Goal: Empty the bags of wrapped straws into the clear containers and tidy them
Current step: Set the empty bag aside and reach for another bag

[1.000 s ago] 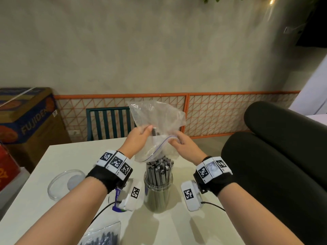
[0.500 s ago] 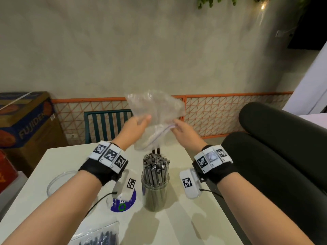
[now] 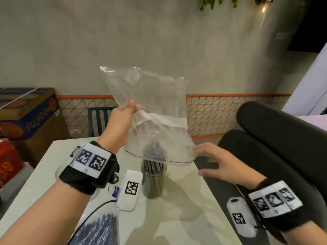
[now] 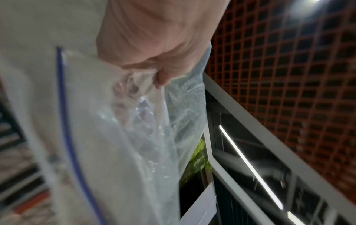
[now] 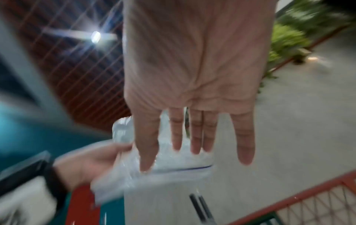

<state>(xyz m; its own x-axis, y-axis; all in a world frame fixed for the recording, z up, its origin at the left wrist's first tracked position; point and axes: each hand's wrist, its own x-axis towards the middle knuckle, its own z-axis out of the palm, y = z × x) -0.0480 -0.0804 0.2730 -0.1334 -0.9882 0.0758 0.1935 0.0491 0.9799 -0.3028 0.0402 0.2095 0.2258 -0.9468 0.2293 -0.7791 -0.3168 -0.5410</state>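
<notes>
My left hand (image 3: 128, 112) grips an empty clear zip bag (image 3: 150, 103) by its middle, held up with the blue-lined mouth hanging downward. Just under that mouth stands a clear round container (image 3: 153, 181) packed with dark wrapped straws on the white table (image 3: 185, 209). My right hand (image 3: 210, 160) is off the bag, fingers spread straight, at the bag's lower right corner. In the left wrist view the fingers (image 4: 161, 77) bunch the bag's plastic (image 4: 115, 137). The right wrist view shows my open right hand (image 5: 194, 146) in front of the bag (image 5: 169, 167). A second bag (image 3: 99, 230) of dark straws lies at the near left.
A dark padded seat (image 3: 283, 147) sits right of the table. A teal chair back (image 3: 100, 119) stands beyond the far edge. Cardboard boxes (image 3: 30, 114) are at the left. A clear round lid (image 3: 59, 171) lies behind my left wrist.
My right hand has let go of the bag and dropped away to the right with fingers spread. My left hand has lifted the bag higher, clear of the straws in the container.
</notes>
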